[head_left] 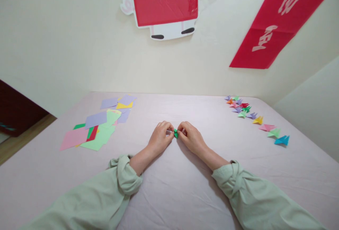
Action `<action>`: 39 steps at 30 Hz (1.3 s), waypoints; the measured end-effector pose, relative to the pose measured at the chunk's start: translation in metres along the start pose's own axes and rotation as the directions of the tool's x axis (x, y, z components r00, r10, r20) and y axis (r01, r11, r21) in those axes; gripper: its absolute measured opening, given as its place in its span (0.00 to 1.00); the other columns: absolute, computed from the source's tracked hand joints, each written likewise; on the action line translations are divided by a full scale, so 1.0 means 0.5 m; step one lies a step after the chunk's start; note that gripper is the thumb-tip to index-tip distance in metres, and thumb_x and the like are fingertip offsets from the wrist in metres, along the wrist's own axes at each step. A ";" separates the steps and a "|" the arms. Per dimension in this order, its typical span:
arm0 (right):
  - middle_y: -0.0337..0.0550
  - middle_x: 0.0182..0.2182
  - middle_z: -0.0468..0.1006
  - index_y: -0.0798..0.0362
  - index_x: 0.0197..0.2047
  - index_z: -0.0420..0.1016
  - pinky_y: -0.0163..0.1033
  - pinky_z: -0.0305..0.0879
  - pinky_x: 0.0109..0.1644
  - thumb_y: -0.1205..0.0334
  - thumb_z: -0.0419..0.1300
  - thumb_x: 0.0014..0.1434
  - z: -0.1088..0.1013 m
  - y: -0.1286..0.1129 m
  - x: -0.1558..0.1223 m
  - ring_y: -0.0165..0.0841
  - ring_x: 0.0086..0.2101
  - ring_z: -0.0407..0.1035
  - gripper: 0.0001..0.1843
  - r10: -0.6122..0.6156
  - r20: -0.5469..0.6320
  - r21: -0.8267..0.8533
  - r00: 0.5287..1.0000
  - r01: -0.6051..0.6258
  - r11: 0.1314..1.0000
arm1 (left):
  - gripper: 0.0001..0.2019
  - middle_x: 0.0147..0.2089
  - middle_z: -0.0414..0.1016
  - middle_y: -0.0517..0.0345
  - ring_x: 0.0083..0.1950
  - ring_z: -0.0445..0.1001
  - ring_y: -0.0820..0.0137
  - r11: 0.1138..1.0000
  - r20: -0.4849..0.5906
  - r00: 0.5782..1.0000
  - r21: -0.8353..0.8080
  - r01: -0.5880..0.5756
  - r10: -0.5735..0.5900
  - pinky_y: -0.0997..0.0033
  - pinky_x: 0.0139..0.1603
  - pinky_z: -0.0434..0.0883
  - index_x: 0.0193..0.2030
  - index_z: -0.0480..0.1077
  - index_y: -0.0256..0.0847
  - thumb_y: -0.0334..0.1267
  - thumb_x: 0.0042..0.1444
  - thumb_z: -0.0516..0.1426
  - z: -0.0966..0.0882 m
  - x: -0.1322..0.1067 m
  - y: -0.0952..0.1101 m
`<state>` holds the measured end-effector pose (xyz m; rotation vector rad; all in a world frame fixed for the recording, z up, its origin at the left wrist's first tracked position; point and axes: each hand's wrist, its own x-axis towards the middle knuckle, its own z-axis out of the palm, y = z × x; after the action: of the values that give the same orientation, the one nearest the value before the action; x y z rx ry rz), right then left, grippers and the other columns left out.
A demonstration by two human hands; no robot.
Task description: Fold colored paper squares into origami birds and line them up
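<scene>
My left hand (160, 139) and my right hand (191, 138) meet at the middle of a pale pink sheet-covered surface (169, 187). Both pinch a small folded green paper piece (176, 133) between their fingertips, just above the surface. Each hand's fingers are curled tight on it, and most of the paper is hidden by them. Light green sleeves are rolled up on both forearms.
A loose pile of flat coloured paper squares (99, 125) lies at the left. A row of several small folded paper figures (254, 117) runs along the right, ending with a blue one (282, 140). Red banners (278, 18) hang on the cream wall behind.
</scene>
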<state>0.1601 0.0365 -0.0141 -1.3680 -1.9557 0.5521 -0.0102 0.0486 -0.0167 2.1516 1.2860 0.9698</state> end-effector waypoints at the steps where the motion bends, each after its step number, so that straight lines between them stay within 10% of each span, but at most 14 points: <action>1: 0.36 0.30 0.68 0.50 0.32 0.66 0.34 0.57 0.34 0.67 0.55 0.57 0.001 0.002 0.001 0.30 0.29 0.63 0.03 0.010 -0.008 0.009 1.000 -0.010 1.000 | 0.05 0.37 0.71 0.58 0.43 0.68 0.66 1.000 -0.008 1.000 -0.010 0.004 -0.004 0.65 0.47 0.66 0.33 0.68 0.42 0.28 0.52 0.56 0.000 0.000 0.001; 39: 0.37 0.32 0.71 0.50 0.35 0.70 0.34 0.59 0.36 0.66 0.55 0.57 0.001 0.007 0.004 0.30 0.31 0.65 0.03 0.010 0.016 0.019 1.000 -0.011 1.000 | 0.06 0.45 0.71 0.57 0.51 0.67 0.62 0.985 0.024 0.999 0.165 0.044 -0.049 0.60 0.53 0.65 0.38 0.73 0.45 0.33 0.55 0.57 0.002 -0.006 -0.009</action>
<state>0.1616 0.0396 -0.0164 -1.3669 -1.9525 0.5868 -0.0129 0.0482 -0.0217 2.2381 1.4416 0.8382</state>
